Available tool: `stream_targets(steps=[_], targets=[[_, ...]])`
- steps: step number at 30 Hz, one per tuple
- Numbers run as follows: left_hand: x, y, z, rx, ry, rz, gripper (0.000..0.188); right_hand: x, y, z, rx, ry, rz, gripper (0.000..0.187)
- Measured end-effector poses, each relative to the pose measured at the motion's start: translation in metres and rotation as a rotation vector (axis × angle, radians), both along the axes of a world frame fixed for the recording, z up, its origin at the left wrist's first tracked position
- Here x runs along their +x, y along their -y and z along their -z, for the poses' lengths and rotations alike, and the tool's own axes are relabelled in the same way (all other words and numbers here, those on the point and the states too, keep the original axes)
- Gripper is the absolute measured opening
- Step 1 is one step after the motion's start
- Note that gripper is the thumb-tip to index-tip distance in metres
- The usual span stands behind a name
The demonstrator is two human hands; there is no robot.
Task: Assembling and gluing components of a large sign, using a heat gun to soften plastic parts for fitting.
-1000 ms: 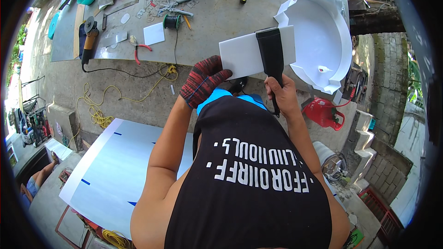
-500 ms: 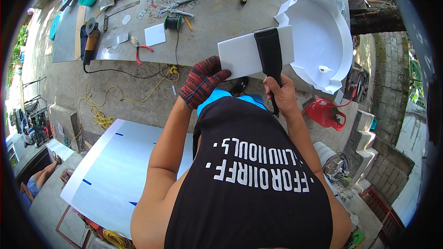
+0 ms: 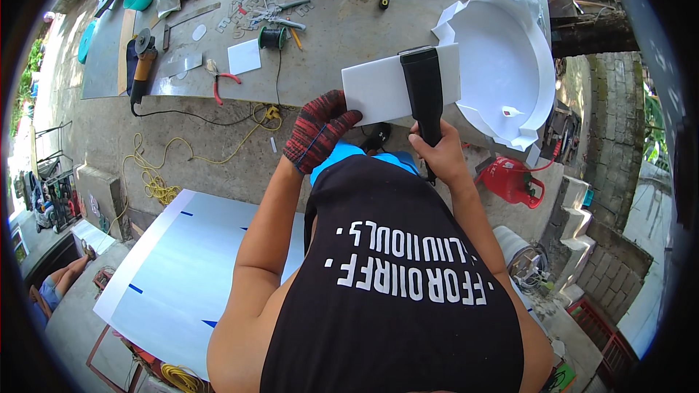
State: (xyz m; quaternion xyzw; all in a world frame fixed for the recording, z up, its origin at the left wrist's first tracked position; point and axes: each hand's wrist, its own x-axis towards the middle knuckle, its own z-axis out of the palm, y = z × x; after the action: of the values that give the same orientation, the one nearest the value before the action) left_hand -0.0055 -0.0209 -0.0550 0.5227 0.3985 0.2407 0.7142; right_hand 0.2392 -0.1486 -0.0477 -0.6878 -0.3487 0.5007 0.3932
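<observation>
My left hand (image 3: 318, 129), in a red and dark knitted glove, pinches the left end of a white rectangular strip (image 3: 375, 87), which looks like plastic sheet. A long black tool that looks like a hair straightener (image 3: 421, 84) lies across the strip toward its right end. My bare right hand (image 3: 440, 151) is wrapped round the lower handle of this tool. Its underside and the contact with the strip are hidden from above. Just right of the strip sits a white rounded panel (image 3: 499, 58) with an upright bent rim, at the table's right edge.
The metal table (image 3: 320, 73) carries an angle grinder (image 3: 144, 62), red-handled pliers (image 3: 222, 87), a wire spool (image 3: 272, 37) and several small cut pieces. A red gas cylinder (image 3: 512, 180) stands at right. Yellow cord (image 3: 156, 185) lies on the floor near a large pale board (image 3: 189, 262).
The right hand has turned slightly round the handle and shifted a little left. The strip and black tool have moved only slightly, and both hands keep their hold.
</observation>
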Motion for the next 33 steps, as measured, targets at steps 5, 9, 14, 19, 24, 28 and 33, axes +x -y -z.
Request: stream_targets(steps=[5, 9, 14, 19, 24, 28, 33], targets=[[-0.001, 0.001, -0.002, 0.032, -0.079, 0.03, 0.03, -0.001, 0.001, 0.01, 0.008, 0.044, -0.003, 0.016], [0.0, 0.0, 0.002, 0.055, -0.054, -0.032, 0.027, 0.001, 0.002, 0.008, 0.118, 0.038, -0.102, 0.026], [-0.004, -0.003, -0.001, -0.017, 0.039, -0.133, 0.028, 0.005, 0.004, 0.006, 0.114, -0.031, -0.11, 0.035], [-0.001, -0.002, 0.003, -0.074, 0.144, -0.187, 0.029, 0.002, 0.004, 0.01, 0.088, 0.008, -0.17, 0.04], [0.007, 0.002, 0.004, -0.027, 0.063, -0.119, 0.028, -0.005, 0.0, 0.015, 0.11, -0.082, -0.243, 0.06], [0.011, 0.01, 0.012, -0.034, 0.094, -0.09, 0.031, -0.01, -0.007, 0.001, 0.106, -0.222, -0.203, 0.059], [0.014, 0.014, 0.003, -0.157, 0.215, -0.105, 0.037, -0.008, -0.009, 0.0, 0.1, -0.146, -0.22, 0.044]])
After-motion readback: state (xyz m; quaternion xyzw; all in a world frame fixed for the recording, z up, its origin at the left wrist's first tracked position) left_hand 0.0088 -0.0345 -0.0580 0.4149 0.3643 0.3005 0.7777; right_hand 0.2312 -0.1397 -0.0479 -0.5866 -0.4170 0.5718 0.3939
